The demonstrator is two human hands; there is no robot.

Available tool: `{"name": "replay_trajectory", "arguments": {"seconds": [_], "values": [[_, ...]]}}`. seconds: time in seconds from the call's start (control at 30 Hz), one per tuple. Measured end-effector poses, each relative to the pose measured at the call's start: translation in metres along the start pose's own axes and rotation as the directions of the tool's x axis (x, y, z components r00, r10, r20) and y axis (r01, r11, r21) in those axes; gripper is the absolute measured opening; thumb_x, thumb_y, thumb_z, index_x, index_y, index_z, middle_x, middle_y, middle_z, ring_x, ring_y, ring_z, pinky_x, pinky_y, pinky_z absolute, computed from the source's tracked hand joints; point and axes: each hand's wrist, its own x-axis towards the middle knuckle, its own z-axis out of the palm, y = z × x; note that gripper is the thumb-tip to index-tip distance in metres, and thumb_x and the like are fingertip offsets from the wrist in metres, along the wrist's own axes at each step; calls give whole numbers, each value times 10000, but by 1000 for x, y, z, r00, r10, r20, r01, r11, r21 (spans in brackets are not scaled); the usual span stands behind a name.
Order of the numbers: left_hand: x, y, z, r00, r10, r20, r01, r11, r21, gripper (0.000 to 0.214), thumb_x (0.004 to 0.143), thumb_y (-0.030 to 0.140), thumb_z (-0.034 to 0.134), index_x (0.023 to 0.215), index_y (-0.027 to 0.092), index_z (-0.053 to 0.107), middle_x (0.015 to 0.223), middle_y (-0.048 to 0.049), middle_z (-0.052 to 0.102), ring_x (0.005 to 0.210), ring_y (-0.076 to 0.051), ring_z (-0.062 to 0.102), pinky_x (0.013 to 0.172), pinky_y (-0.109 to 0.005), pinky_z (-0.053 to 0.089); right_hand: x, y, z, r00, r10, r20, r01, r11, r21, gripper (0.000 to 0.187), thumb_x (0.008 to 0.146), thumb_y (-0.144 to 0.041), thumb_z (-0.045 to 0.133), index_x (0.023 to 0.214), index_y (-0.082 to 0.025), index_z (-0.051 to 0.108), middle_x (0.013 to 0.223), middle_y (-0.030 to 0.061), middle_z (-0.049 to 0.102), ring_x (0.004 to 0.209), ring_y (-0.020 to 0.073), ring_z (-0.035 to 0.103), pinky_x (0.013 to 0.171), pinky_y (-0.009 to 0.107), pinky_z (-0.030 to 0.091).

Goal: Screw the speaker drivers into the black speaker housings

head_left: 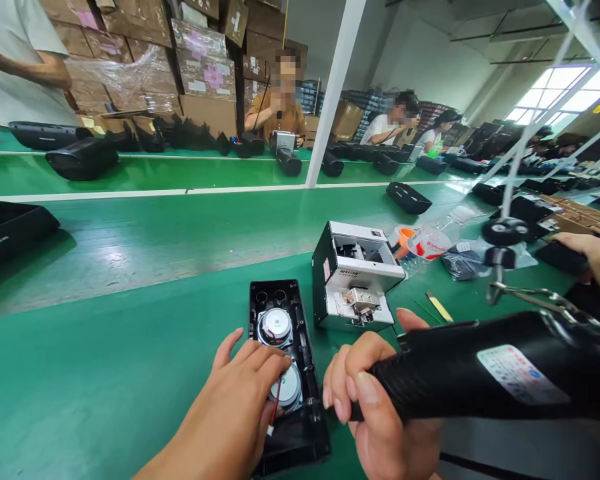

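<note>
A black speaker housing [293, 443] lies on the green bench with its inner side up. Two round speaker drivers [276, 325] sit in it, and a red and black wire with a white plug runs near the lower one. Across the housing's left edge rests my left hand [245, 387], fingers stretched over the lower driver. My right hand [380, 393] is wrapped round the front end of a black electric screwdriver [445, 367], which hangs from a metal hook. The tool's tip points at the housing's right edge; my fingers partly hide it.
Just beyond the housing stands a white and black screw feeder [360, 273]. Right of it are a plastic bottle [435, 237], an orange tape roll [405, 237] and a bag of dark parts [463, 260]. A co-worker's hand [593, 250] is at the right. Black housings [15, 230] lie along the conveyor.
</note>
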Motion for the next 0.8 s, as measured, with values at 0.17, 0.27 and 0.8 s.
{"name": "replay_trajectory", "arguments": {"seconds": [0.17,0.27,0.8], "values": [[-1,-1,0,999,20,-44,-21,1000,-17,603,757,-1,572,1266,311,657,1283,13,760,1234,-288,680,1287,-789,187,0,4,3,1000,24,-16,-25,999,-44,501,1115,-280,622,1558,-412,426,736,-89,551,506,112,530,495,252,532],[1,-1,1,1000,14,-22,-14,1000,-15,604,748,11,585,1263,318,660,1287,20,756,1245,-285,680,1288,-776,200,-2,8,2,999,28,-19,-28,999,-44,497,1117,-275,608,1557,-402,416,748,-82,547,511,116,537,489,259,524],[19,-8,-32,879,476,-7,-405,756,515,428,938,156,627,1341,278,704,1385,2,789,1188,-265,759,992,-444,610,-17,44,-7,994,45,95,-35,994,-103,369,955,-476,736,1298,-408,617,643,-67,546,403,160,455,386,316,480]]}}
